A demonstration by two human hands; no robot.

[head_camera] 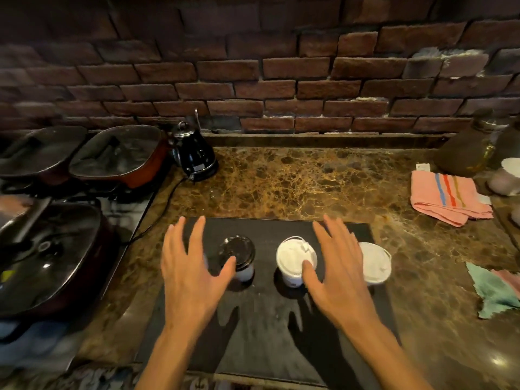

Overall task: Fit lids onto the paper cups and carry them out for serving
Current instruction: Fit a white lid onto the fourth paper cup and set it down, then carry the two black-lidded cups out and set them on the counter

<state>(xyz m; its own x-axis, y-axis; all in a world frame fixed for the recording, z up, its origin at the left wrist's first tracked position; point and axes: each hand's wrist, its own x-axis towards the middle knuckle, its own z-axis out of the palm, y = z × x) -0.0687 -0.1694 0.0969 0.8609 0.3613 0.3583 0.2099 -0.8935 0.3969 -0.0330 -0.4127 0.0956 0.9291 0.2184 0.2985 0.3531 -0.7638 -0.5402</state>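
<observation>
On the dark tray (264, 319) in the middle of the marble surface (309, 181) stand three lidded paper cups in a row: a cup with a black lid (237, 256) on the left, a cup with a white lid (295, 260) in the middle, and a second white-lidded cup (375, 263) on the right, near the tray's edge. A sliver of something pale shows behind the left hand; what it is cannot be told. The left hand (190, 274) hovers over the tray with fingers (197, 235) spread and straight, its thumb in front of the black-lidded cup, holding nothing. The right hand (337, 268) is likewise spread wide between the two white-lidded cups, thumb across the middle cup's side, gripping nothing; whether either thumb touches a cup cannot be told. Behind the tray to the left sits a black kettle (195, 156), its cord trailing forward. Further left are lidded pans (118, 156) on a stove. To the right lie a pink striped cloth (447, 198) and a teal cloth (495, 294). A brick wall (253, 74) backs the surface.
</observation>
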